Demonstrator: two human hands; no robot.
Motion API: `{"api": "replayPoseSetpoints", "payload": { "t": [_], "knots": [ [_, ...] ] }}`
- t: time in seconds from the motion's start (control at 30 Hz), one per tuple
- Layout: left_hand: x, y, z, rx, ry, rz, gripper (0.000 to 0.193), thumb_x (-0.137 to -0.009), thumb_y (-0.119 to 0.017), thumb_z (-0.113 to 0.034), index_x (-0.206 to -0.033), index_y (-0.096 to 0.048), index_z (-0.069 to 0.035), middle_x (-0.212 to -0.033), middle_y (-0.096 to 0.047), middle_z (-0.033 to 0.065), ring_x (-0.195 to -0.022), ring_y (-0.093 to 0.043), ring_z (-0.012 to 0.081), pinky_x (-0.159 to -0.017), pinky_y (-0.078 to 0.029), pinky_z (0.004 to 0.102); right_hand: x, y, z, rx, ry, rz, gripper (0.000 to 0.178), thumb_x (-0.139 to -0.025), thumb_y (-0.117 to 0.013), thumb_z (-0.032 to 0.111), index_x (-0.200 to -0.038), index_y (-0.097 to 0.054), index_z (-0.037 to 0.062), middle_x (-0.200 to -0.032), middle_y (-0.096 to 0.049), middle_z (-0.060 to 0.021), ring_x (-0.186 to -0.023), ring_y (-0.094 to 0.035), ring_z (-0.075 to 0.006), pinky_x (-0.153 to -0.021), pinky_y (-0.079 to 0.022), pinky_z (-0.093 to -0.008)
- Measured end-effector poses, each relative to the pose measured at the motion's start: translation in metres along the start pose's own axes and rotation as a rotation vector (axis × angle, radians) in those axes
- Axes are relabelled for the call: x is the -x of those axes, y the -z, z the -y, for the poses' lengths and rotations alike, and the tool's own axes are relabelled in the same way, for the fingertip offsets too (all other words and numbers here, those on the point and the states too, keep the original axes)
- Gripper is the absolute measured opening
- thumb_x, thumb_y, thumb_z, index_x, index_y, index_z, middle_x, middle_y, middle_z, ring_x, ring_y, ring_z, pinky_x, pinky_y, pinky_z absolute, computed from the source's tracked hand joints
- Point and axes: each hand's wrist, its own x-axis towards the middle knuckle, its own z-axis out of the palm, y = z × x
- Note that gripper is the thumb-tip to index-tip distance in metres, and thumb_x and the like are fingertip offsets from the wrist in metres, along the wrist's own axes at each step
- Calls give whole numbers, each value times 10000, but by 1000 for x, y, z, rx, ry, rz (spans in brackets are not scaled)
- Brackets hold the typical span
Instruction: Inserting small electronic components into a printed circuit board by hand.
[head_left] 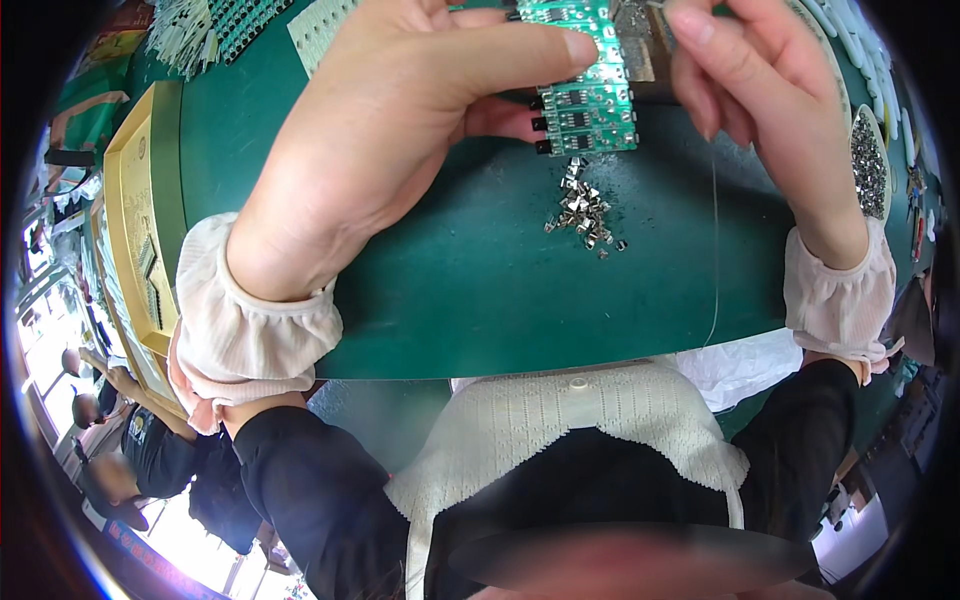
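Observation:
My left hand [400,95] grips a panel of green circuit boards [585,122], its thumb lying across the top face. Small black chips sit in rows on the panel, and black parts stick out along its left edge. To the right of it, my right hand [755,75] is closed, thumb against fingers. From it a thin silvery wire [715,240] hangs down toward the table's near edge; the wire's upper end is hidden by the fingers. Just below the panel lies a loose pile of small shiny metal pieces [583,210] on the green table [500,320].
At the left stands a yellow tray [130,190] with a few small boards inside. More green boards [245,25] and a bundle of pale strips [182,38] lie at the far left. A dish of small metal parts [868,165] is at the right. Other people sit at lower left.

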Motion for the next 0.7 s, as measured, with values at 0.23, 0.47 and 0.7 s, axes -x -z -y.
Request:
{"api": "replayPoseSetpoints", "payload": {
  "t": [0.23, 0.47, 0.7],
  "knots": [
    [-8, 5, 11, -207, -117, -87, 341, -896, -710, -68, -1197, -552, -43, -990, -716, 20, -806, -667, 69, -659, -517, 207, 8, 13, -21, 494, 398, 265, 146, -923, -713, 129, -893, -590, 58, -640, -522, 53, -536, -429, -39, -488, -330, -236],
    [-8, 15, 29, -168, -159, -132, 320, -917, -691, -76, -1203, -547, -66, -1012, -714, -1, -820, -660, 65, -671, -488, 194, 25, 75, -17, 1022, 442, -197, 119, -904, -663, 152, -948, -693, 45, -677, -637, -123, -579, -607, -261, -585, -479, -355],
    [-17, 20, 25, -113, -123, -127, 244, -932, -660, -41, -1156, -572, -85, -998, -712, -4, -817, -662, 53, -710, -537, 209, 79, 291, -51, 1431, -155, -799, 238, -868, -667, 249, -968, -725, 41, -918, -716, -189, -856, -695, -353, -781, -527, -418]
  ]
}}
